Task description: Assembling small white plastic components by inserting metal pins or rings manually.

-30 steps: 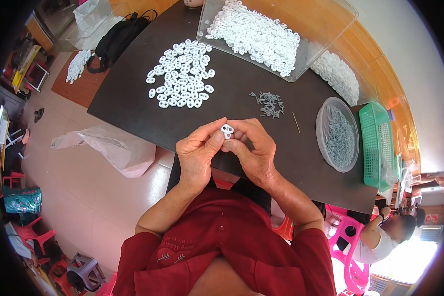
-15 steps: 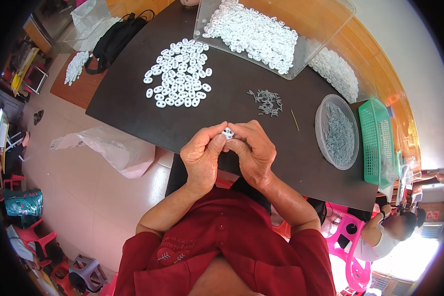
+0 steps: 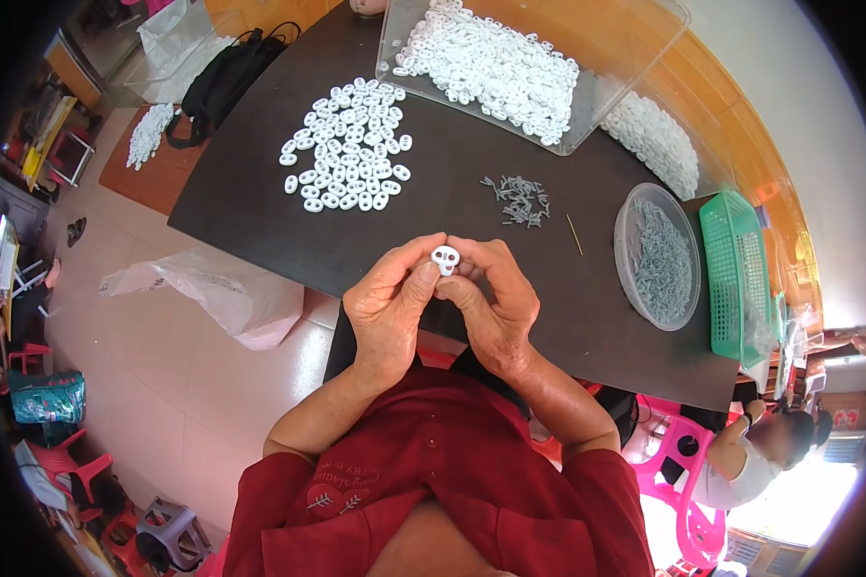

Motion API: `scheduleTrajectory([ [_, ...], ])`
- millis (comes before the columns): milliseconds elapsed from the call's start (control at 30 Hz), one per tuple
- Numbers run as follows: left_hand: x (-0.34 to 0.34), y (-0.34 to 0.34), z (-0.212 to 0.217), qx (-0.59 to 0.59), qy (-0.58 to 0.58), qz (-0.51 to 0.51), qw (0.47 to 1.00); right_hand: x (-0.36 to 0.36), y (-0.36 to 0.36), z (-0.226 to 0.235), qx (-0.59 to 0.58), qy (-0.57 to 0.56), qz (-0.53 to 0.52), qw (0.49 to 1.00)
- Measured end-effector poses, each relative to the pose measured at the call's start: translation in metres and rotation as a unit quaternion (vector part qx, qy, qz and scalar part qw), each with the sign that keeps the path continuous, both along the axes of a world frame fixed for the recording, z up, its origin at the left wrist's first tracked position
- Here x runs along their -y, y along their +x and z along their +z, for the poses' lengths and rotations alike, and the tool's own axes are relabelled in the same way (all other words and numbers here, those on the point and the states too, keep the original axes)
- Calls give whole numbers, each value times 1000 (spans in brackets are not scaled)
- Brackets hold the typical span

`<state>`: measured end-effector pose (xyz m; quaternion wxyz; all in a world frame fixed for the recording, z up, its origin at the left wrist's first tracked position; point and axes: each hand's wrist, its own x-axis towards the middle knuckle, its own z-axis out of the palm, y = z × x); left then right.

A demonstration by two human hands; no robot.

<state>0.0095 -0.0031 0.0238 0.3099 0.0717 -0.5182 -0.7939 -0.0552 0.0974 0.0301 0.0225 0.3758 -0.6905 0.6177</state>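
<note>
Between the fingertips of my left hand point(image 3: 390, 303) and my right hand point(image 3: 494, 303) are small white plastic pieces point(image 3: 445, 255), one a two-holed oval and another partly hidden below it. Thumbs and forefingers of both hands pinch them above the table's near edge. Many loose white two-holed ovals point(image 3: 354, 144) lie spread on the table ahead to the left. A small pile of thin grey pins point(image 3: 522, 201) lies ahead to the right. My fingers cover any pin in the held pieces.
A thin yellowish stick point(image 3: 574, 234) lies beside the pins. Right of it stand a round tub point(image 3: 621, 264) full of grey pins and a green basket point(image 3: 734, 279). At the back, a clear bin point(image 3: 635, 67) holds many white ovals. A person point(image 3: 755, 466) sits far right.
The white pieces have turned in my fingers, so the two-holed face of one now shows more fully. My left hand has shifted slightly left; both hands keep their pinch.
</note>
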Motion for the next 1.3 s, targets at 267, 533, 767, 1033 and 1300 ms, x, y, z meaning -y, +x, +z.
scheduleTrajectory([
  [267, -2, 2, -4, -6, 14, 1, 1000, 4, -2, 1, -154, 19, -32, 987],
  [533, -6, 6, 3, -8, -121, 61, 991, 9, -5, 3, -293, 28, -79, 952],
  [767, -16, 3, -2, -57, -168, 128, 976, 10, 1, 7, -325, 5, -101, 940],
  [1033, -18, 6, -5, -73, -180, 124, 973, 8, 8, 7, -279, -7, -104, 955],
  [1300, -17, 6, 1, -88, -217, 154, 960, 6, 10, 7, -275, 0, -100, 956],
])
